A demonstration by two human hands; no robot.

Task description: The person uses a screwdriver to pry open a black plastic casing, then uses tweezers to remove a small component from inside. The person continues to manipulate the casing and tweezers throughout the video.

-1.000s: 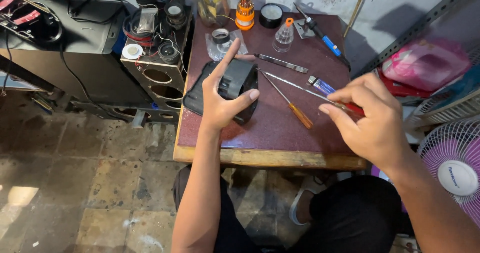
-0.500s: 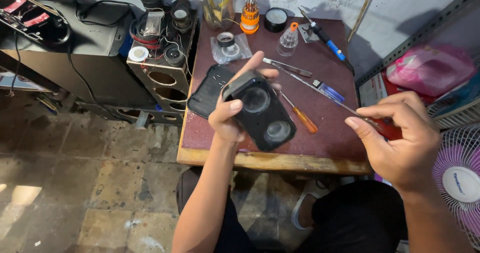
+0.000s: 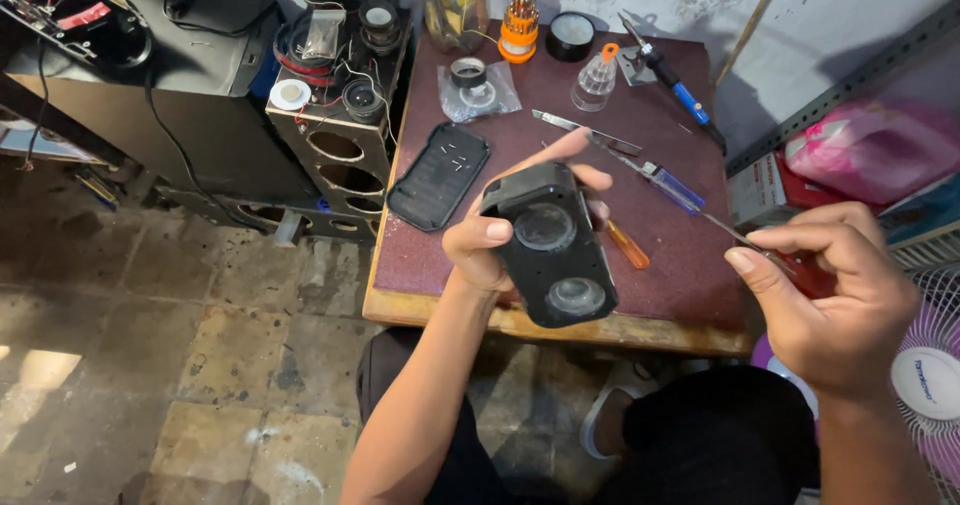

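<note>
My left hand [image 3: 487, 246] grips a small black speaker box [image 3: 553, 246] with two round drivers, held tilted above the near edge of the maroon table [image 3: 430, 265]. My right hand [image 3: 835, 295] holds a red-handled screwdriver [image 3: 790, 260]; its thin shaft points left toward the speaker, with the tip apart from it. A black oval grille cover [image 3: 440, 175] lies flat on the table left of the speaker. An orange-handled screwdriver [image 3: 627, 245] lies just behind the speaker.
On the table lie a blue-handled screwdriver [image 3: 670, 187], tweezers [image 3: 585, 132], a soldering iron [image 3: 670, 83], an orange bit holder [image 3: 518, 30], a small clear bottle [image 3: 596, 80] and a bagged tape roll [image 3: 470, 75]. A speaker cabinet with holes [image 3: 335, 130] stands left. A fan [image 3: 930, 385] is at right.
My left hand lifted the speaker off the table, turned its drivers toward me and brought it nearer. My right hand picked up the red screwdriver and raised it to the right.
</note>
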